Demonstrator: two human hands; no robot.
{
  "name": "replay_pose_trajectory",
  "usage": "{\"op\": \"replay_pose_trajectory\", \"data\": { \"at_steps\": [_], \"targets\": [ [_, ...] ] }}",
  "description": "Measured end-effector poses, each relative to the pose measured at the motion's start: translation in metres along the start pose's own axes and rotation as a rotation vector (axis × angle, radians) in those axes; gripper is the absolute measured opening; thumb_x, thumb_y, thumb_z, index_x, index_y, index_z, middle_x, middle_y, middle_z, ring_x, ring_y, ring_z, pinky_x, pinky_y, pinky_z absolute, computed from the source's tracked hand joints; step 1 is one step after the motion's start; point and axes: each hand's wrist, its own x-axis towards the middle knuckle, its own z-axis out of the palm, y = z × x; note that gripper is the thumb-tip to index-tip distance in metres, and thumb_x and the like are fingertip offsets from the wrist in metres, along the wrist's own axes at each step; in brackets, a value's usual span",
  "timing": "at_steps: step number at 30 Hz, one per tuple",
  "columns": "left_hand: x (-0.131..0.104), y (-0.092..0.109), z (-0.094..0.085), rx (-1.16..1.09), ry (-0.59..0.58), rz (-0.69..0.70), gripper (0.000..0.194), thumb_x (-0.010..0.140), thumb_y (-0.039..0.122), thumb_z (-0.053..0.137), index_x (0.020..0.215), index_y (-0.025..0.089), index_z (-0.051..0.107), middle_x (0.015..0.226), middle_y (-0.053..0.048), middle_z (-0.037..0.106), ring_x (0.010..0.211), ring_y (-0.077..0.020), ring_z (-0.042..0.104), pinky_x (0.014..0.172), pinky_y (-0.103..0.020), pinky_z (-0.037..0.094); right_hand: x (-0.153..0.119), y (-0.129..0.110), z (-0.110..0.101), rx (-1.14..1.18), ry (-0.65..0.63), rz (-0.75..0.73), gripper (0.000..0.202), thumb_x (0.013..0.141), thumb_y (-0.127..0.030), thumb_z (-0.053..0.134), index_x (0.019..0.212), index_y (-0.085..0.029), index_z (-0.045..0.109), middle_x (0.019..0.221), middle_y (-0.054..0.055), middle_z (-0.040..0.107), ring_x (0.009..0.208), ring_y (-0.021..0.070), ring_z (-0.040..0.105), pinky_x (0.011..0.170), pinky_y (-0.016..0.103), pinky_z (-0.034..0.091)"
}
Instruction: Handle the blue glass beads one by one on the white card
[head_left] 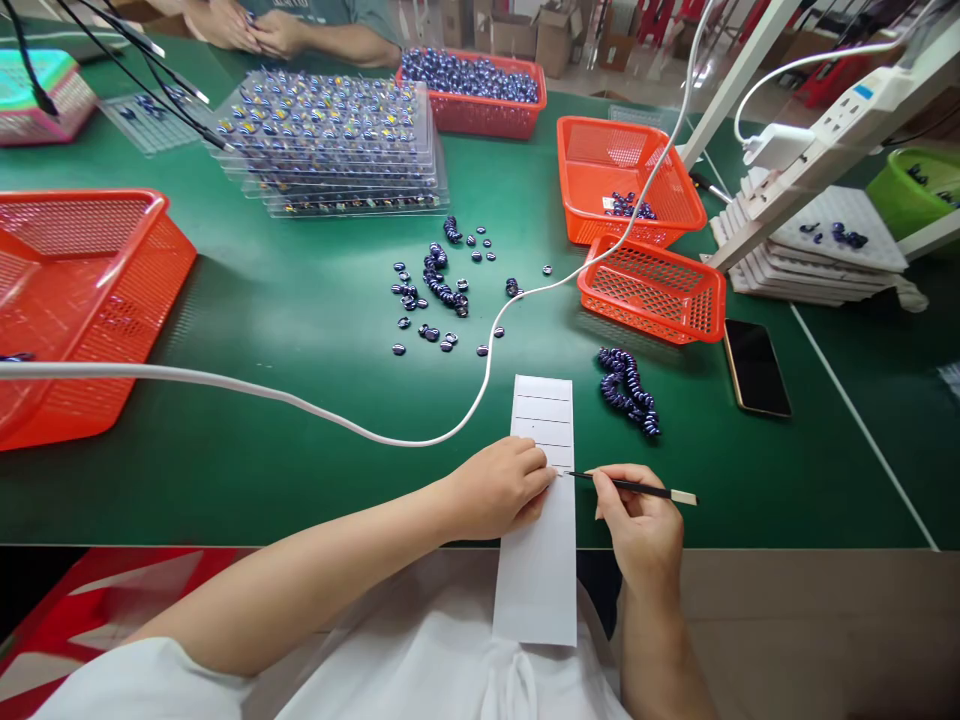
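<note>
A long white paper strip with thin dark lines across its upper part lies over the table's front edge, its lower end above my lap. My left hand rests on it with fingers curled together, pressing the paper near the lines. In my right hand is a slim black pointed tool with a pale end, held between thumb and fingers. Its tip meets the paper right beside my left fingertips; anything tiny there is too small to name. A coil of dark shiny beads lies just beyond my right hand.
A white cable crosses the green table. Loose dark beads lie mid-table. Around stand orange baskets, stacked clear trays, a red basket of beads, and a phone. A co-worker's hands are opposite.
</note>
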Motion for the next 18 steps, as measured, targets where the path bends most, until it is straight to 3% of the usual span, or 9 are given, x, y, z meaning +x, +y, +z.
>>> {"op": "replay_pose_trajectory", "data": {
  "at_steps": [8, 18],
  "targets": [
    [-0.0016, -0.0002, 0.0020, 0.017, 0.019, 0.021, 0.024, 0.093, 0.018, 0.046, 0.108, 0.012, 0.065, 0.083, -0.009, 0.062, 0.075, -0.0212, 0.053, 0.068, -0.034, 0.048, 0.0001, -0.0008, 0.0001, -0.016, -0.008, -0.004, 0.023, 0.086, -0.042, 0.069, 0.086, -0.019, 0.069, 0.061, -0.002, 0.062, 0.049, 0.0108, 0.056, 0.046, 0.021, 0.046],
    [0.0000, 0.0019, 0.0028, 0.036, -0.007, 0.029, 0.023, 0.094, 0.018, 0.044, 0.102, 0.012, 0.064, 0.081, -0.009, 0.060, 0.073, -0.0213, 0.053, 0.067, -0.035, 0.049, -0.0046, 0.0019, 0.0009, -0.046, 0.037, -0.062, 0.021, 0.086, -0.041, 0.069, 0.085, -0.020, 0.072, 0.073, 0.002, 0.069, 0.050, 0.0108, 0.056, 0.045, 0.022, 0.047]
  ]
}}
